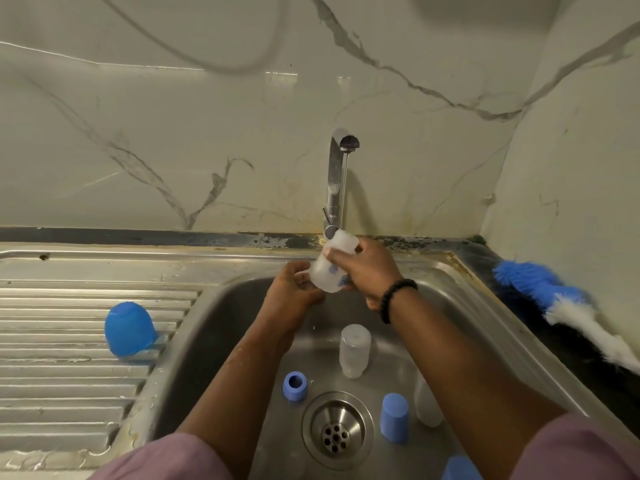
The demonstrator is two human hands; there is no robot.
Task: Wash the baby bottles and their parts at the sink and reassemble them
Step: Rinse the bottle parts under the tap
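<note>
My right hand (365, 268) grips a frosted baby bottle (330, 268) with blue markings, held tilted over the sink just below the tap (337, 178). My left hand (294, 289) holds the bottle's lower end with curled fingers. In the steel sink (221, 323) another clear bottle (354, 349) stands upside down. A blue collar ring (295, 386) and a blue cap (394, 418) stand near the drain (337, 429). A third clear bottle (427, 405) is partly hidden by my right forearm. A blue part (457, 467) peeks in at the bottom edge.
A blue dome cap (130, 329) lies on the ribbed drainboard (69, 375) at the left. A blue and white bottle brush (568, 306) lies on the dark counter at the right. A marble-patterned wall stands behind the sink.
</note>
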